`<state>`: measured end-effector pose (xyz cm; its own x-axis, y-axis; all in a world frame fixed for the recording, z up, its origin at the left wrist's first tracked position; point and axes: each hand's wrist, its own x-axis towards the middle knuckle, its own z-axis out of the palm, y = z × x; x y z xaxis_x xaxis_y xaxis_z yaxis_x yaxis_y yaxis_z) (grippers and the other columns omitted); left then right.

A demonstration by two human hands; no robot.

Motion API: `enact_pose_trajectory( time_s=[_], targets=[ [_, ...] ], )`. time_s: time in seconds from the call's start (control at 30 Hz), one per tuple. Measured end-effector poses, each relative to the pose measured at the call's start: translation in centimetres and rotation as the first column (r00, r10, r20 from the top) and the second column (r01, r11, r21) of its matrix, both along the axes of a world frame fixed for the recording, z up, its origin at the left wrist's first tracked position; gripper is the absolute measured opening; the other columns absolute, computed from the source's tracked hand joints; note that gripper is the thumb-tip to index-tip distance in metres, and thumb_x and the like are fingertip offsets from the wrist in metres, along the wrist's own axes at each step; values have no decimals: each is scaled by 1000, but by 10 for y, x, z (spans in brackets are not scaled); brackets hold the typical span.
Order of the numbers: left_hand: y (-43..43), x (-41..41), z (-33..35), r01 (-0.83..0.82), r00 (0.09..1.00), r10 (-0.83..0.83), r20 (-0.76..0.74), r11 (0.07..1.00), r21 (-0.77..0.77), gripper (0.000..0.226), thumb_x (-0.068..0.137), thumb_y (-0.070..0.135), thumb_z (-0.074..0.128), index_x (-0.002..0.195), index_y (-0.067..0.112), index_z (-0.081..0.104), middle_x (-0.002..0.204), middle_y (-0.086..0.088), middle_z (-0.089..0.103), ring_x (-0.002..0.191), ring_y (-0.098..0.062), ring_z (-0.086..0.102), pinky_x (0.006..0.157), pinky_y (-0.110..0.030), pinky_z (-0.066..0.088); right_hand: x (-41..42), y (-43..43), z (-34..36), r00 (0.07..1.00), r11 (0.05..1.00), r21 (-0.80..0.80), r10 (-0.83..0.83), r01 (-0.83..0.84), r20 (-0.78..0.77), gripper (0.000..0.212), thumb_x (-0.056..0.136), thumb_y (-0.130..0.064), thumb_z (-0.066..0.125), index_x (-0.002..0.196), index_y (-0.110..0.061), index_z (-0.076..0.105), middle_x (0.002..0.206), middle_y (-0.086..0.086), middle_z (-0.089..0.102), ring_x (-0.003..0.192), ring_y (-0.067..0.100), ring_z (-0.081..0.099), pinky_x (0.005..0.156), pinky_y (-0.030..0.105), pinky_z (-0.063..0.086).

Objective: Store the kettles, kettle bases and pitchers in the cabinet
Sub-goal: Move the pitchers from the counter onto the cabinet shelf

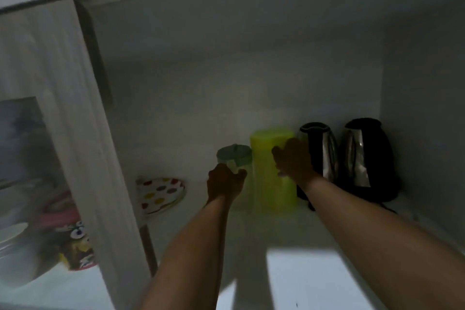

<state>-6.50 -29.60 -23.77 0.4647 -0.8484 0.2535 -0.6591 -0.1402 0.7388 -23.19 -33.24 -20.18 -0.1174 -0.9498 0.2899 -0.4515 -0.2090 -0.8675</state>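
Inside the dim cabinet, a tall yellow-green pitcher [269, 184] stands on the shelf [289, 229]. My right hand [293, 161] wraps its right side. A smaller clear pitcher with a grey-green lid [234, 155] stands just left of it, and my left hand [225, 182] grips its handle. Two steel-and-black kettles stand to the right against the side wall: one [320, 156] next to the yellow-green pitcher, the other [364, 158] in the corner. The bottom of the small pitcher is hidden by my left hand.
A plate with coloured dots [161, 194] leans at the shelf's left end. A white cabinet upright [83, 133] divides this compartment from the left one, where plates and a patterned cup [78, 249] sit. The front of the shelf is lit.
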Motion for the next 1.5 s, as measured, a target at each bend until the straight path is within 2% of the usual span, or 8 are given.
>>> enact_pose_trajectory(
  time_s=[0.27,0.5,0.7,0.8,0.93,1.13,1.27,1.5],
  targets=[
    [-79,-3,-23,37,999,-38,19,999,39,42,93,42,61,114,6,63,119,-15,66,110,-34,64,77,-30,46,12,-75,-28,984,998,-24,-60,57,-165,37,102,-25,51,123,5,50,120,23,58,108,37,59,71,30,33],
    [-96,-1,-26,68,997,-71,44,996,57,52,99,48,55,126,4,56,130,-17,62,120,-34,59,90,-33,48,13,-96,-31,982,998,17,-50,54,-183,34,95,-21,59,119,-1,48,113,22,61,91,39,66,65,39,51],
    [-65,0,-19,97,993,-102,64,992,78,66,96,44,58,148,8,39,142,-17,51,130,-35,51,101,-39,46,6,-59,-20,929,985,-70,-172,158,-329,86,91,-40,63,155,-4,18,156,23,28,142,42,32,109,50,36],
    [-32,6,-9,148,988,-151,31,986,80,65,93,37,59,150,13,38,141,-15,55,122,-35,60,101,-40,52,8,-30,-12,939,967,-237,-164,93,-302,68,85,-32,69,140,-7,38,136,21,43,127,43,43,100,52,43],
    [26,12,7,188,982,-189,-4,974,127,63,92,38,58,149,18,42,148,-9,52,128,-30,58,104,-40,51,21,25,2,916,979,-190,-8,-75,-401,50,88,-28,64,131,-9,48,128,20,52,119,42,51,95,45,47],
    [168,22,17,251,949,-236,-211,967,48,20,89,15,52,104,11,64,104,-21,70,86,-35,74,78,-50,64,40,149,2,915,970,-170,94,-172,-393,38,82,-22,64,118,-10,63,119,18,67,110,37,63,90,37,52],
    [275,52,10,292,934,-264,-242,952,88,25,96,10,52,113,-1,66,94,-23,72,73,-33,74,71,-44,64,67,244,-3,915,958,-163,161,-235,-371,8,83,-18,63,87,-19,69,101,12,74,100,32,67,89,34,52],
    [463,178,7,-33,987,52,-154,992,124,23,88,12,55,97,3,75,93,-18,76,76,-33,76,63,-40,64,206,372,-4,809,859,-103,424,-502,-407,11,81,-22,60,79,-20,70,87,4,74,86,25,66,80,36,54]
  ],
)
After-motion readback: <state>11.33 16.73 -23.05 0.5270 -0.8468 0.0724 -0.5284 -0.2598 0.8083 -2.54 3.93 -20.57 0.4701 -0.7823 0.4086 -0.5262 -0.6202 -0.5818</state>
